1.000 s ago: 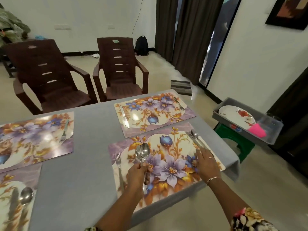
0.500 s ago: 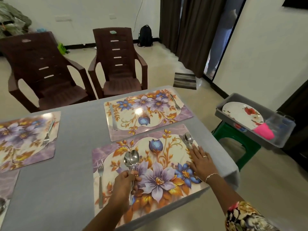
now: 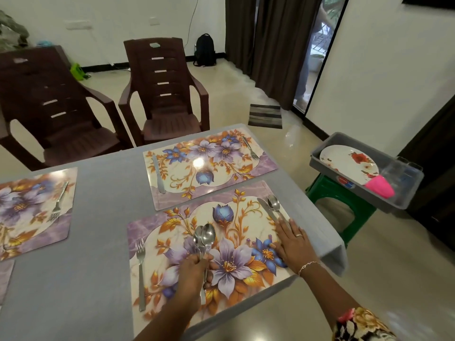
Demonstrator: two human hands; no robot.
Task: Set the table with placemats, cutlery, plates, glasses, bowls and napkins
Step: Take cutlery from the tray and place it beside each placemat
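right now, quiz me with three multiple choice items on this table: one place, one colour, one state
1. Where does the fork lie on the nearest placemat? A left side; B right side; C centre.
2. What colour is the cup in the grey tray? A green; B pink; C white.
3. What is the left hand doing? A lying flat; B hanging idle; C gripping spoons.
Answers: 1 A, along the mat's left edge; 2 B, it is bright pink; 3 C, fingers curl round the handles.
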